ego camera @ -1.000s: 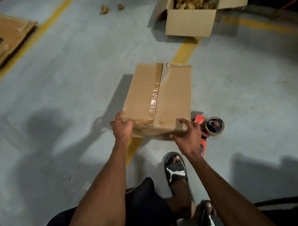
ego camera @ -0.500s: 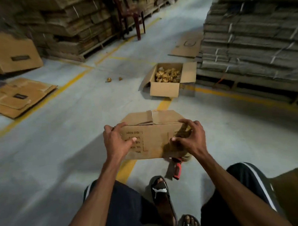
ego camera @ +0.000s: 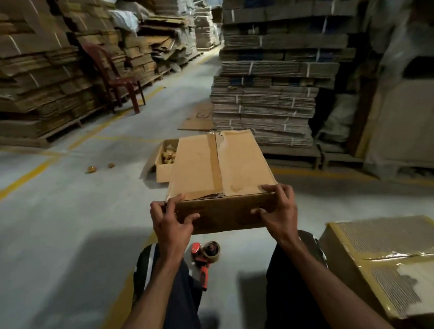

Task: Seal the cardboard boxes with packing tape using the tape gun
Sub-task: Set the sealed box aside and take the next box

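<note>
I hold a brown cardboard box (ego camera: pixel 238 163) in the air in front of me, its top flaps closed with a strip of tape along the middle seam. My left hand (ego camera: pixel 170 221) grips its near left corner. My right hand (ego camera: pixel 278 212) grips its near right corner, fingers over the top edge. A red tape gun (ego camera: pixel 205 259) with a brown roll lies on the floor below the box, between my legs.
A taped box (ego camera: pixel 391 264) sits at my right. An open box (ego camera: pixel 165 163) with brown contents stands on the floor beyond. Tall stacks of flat cardboard (ego camera: pixel 269 76) on pallets line both sides of the aisle. A red chair (ego camera: pixel 114 77) stands at the left.
I have lifted the box off the floor and turned it, its taped top now faces up. My view has risen from the floor to the aisle. The tape gun stays on the floor.
</note>
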Demonstrator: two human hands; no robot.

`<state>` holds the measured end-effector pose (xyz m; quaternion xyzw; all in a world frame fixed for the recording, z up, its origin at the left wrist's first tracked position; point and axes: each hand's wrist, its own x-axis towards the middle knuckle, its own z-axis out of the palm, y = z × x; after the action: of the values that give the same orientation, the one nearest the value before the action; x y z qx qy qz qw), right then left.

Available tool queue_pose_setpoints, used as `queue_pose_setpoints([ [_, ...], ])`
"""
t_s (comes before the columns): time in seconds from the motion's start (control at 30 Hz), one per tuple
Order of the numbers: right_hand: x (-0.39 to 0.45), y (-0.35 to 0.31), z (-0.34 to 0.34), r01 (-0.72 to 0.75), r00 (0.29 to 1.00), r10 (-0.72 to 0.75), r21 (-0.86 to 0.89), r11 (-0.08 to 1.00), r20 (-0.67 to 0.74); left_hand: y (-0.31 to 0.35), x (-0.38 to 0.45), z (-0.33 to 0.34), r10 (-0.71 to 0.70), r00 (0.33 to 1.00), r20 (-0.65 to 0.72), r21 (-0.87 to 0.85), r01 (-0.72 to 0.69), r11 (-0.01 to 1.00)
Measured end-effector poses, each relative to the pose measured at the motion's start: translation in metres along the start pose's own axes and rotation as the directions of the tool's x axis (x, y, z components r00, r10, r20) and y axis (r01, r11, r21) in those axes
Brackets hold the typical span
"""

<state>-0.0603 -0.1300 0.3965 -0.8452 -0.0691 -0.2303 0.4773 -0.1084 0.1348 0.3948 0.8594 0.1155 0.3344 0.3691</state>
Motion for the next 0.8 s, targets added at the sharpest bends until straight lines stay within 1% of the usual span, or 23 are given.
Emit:
queue_pose_setpoints([
  [0.13, -0.004, 0.026, -0.019, -0.091, 0.993, 0.088, -0.039, 0.995, -0.077, 0.011, 0.003, 0.039, 0.08, 0.995, 0.056, -0.006, -0.08, 0.997],
  [0.2, -0.004, 0.035, -0.029, -0.128, 0.986, 0.123, -0.035, 0.991, -0.111, 0.02, 0.002, 0.054, 0.09, 0.994, 0.067, -0.037, -0.088, 0.995],
  [0.3, -0.004, 0.043, -0.048, -0.182, 0.977, 0.174, -0.06, 0.981, -0.127, 0.031, -0.004, 0.074, 0.098, 0.989, 0.109, -0.061, -0.091, 0.994],
  [0.4, -0.011, 0.057, -0.072, -0.189, 0.975, 0.175, -0.102, 0.977, -0.135, 0.041, -0.012, 0.088, 0.141, 0.977, 0.159, -0.057, -0.134, 0.989],
  [0.5, -0.021, 0.077, -0.087, -0.219, 0.969, 0.196, -0.158, 0.963, -0.149, 0.05, -0.019, 0.1, 0.213, 0.955, 0.204, -0.045, -0.209, 0.977],
  [0.6, -0.024, 0.09, -0.088, -0.26, 0.958, 0.232, -0.176, 0.949, -0.168, 0.054, -0.015, 0.113, 0.235, 0.941, 0.242, -0.045, -0.231, 0.972],
  [0.7, -0.018, 0.099, -0.085, -0.264, 0.957, 0.235, -0.171, 0.949, -0.17, 0.051, -0.008, 0.124, 0.244, 0.932, 0.27, -0.019, -0.248, 0.969],
  [0.8, -0.015, 0.104, -0.082, -0.265, 0.957, 0.237, -0.172, 0.949, -0.165, 0.048, -0.005, 0.129, 0.267, 0.925, 0.269, -0.015, -0.273, 0.962],
])
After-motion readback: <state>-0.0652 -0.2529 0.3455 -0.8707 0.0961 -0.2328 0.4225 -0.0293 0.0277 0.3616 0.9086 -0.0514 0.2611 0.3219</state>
